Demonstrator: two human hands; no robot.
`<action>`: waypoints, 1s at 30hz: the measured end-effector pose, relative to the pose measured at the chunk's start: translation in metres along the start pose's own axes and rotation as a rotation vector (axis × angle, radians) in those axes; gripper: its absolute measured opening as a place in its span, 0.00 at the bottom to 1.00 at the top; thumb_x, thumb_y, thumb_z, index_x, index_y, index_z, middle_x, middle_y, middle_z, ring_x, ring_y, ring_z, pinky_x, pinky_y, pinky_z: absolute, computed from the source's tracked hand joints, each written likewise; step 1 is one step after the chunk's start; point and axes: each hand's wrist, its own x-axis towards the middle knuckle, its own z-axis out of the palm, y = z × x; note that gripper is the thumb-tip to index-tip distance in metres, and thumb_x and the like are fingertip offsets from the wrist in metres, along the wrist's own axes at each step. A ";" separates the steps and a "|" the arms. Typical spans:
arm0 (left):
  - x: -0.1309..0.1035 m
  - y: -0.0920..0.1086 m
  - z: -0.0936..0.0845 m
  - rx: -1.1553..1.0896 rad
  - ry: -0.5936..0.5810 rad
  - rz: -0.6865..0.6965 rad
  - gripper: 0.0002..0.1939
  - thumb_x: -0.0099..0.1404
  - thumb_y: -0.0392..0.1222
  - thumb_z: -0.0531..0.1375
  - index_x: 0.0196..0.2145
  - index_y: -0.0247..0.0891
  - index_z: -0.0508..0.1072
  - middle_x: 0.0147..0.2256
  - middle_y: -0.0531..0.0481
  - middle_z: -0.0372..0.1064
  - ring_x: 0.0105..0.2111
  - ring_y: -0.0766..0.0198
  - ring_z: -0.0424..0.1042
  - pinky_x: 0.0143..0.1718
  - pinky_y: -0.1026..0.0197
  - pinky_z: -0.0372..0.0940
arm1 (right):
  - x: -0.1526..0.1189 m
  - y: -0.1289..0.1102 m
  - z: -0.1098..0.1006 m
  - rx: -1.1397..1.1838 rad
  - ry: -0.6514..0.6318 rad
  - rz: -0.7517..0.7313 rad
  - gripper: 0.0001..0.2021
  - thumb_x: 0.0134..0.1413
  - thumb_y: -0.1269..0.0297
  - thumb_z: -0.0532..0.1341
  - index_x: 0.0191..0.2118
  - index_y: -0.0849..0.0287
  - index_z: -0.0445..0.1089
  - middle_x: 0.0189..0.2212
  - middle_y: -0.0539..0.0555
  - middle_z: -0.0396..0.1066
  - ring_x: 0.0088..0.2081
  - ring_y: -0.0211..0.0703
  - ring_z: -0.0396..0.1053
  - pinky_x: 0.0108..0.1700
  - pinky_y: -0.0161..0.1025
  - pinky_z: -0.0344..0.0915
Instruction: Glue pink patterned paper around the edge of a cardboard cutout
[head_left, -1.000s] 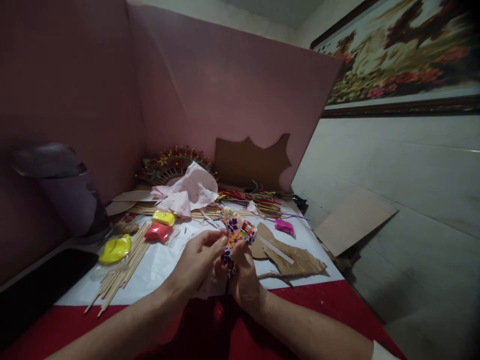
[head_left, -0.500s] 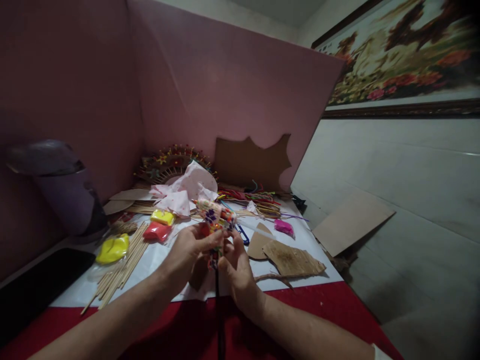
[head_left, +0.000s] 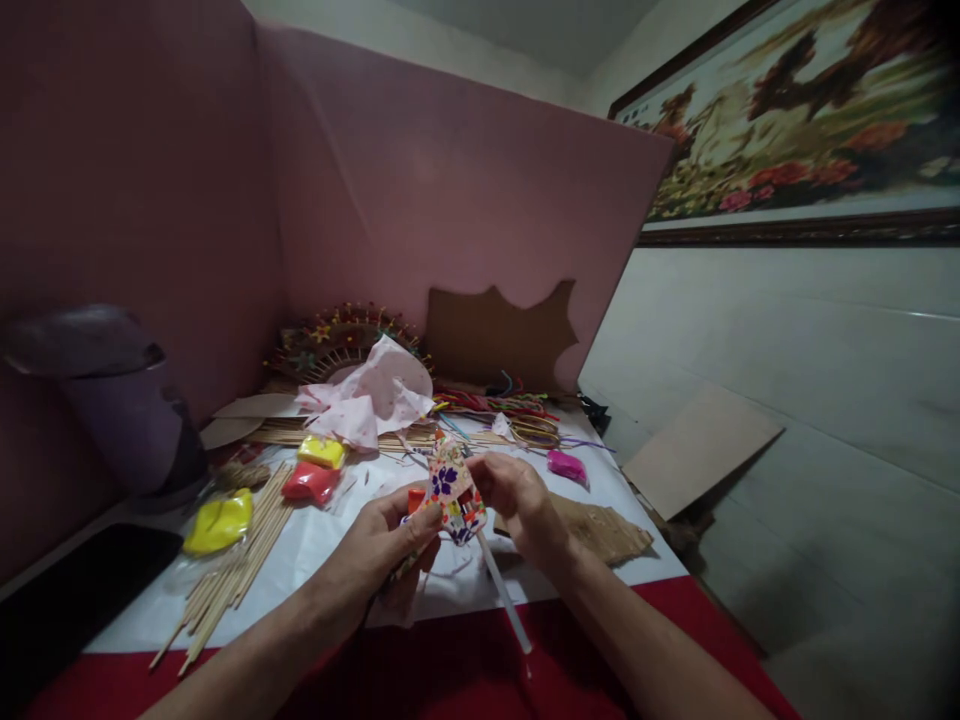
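A hot glue gun [head_left: 448,484] with a flower-patterned body and an orange trigger is held up over the white paper. My left hand [head_left: 386,545] is closed round its handle, thumb on the side of the body. A translucent glue stick [head_left: 505,594] sticks out of the gun's rear, slanting down towards me. My right hand [head_left: 525,505] is curled against the gun's right side, its fingertips partly hidden behind the body. The gun's orange-tipped nozzle points away from me.
White paper [head_left: 352,515] covers a red cloth [head_left: 600,640]. Thin wooden sticks [head_left: 247,560], yellow [head_left: 219,522] and red [head_left: 311,482] clay packets lie left. Torn cardboard [head_left: 607,530] and a pink packet [head_left: 567,466] lie right. Crumpled pink fabric [head_left: 375,395] and coloured cords [head_left: 495,402] lie behind.
The glue gun has been turned, so its patterned side faces me and the glue stick shows. My right hand has moved up and to the right along it.
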 end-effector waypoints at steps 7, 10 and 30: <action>0.004 -0.003 -0.003 0.217 0.046 -0.087 0.23 0.52 0.60 0.62 0.27 0.34 0.70 0.15 0.56 0.62 0.10 0.75 0.53 0.11 0.70 0.45 | -0.007 -0.001 0.007 0.003 0.073 0.033 0.07 0.46 0.64 0.62 0.29 0.62 0.74 0.19 0.48 0.66 0.21 0.34 0.57 0.26 0.34 0.54; 0.006 -0.004 -0.004 0.262 0.066 -0.110 0.23 0.49 0.60 0.63 0.26 0.34 0.71 0.15 0.56 0.61 0.11 0.75 0.52 0.12 0.70 0.45 | -0.007 -0.001 0.006 0.014 0.082 0.043 0.08 0.46 0.63 0.62 0.29 0.63 0.74 0.20 0.49 0.66 0.21 0.35 0.58 0.26 0.34 0.54; 0.000 -0.006 0.010 0.275 0.020 -0.068 0.19 0.55 0.57 0.60 0.24 0.37 0.67 0.11 0.61 0.52 0.11 0.74 0.47 0.12 0.69 0.42 | -0.014 0.005 0.017 -0.064 0.215 0.026 0.14 0.46 0.57 0.64 0.20 0.60 0.63 0.15 0.45 0.60 0.18 0.32 0.55 0.23 0.32 0.54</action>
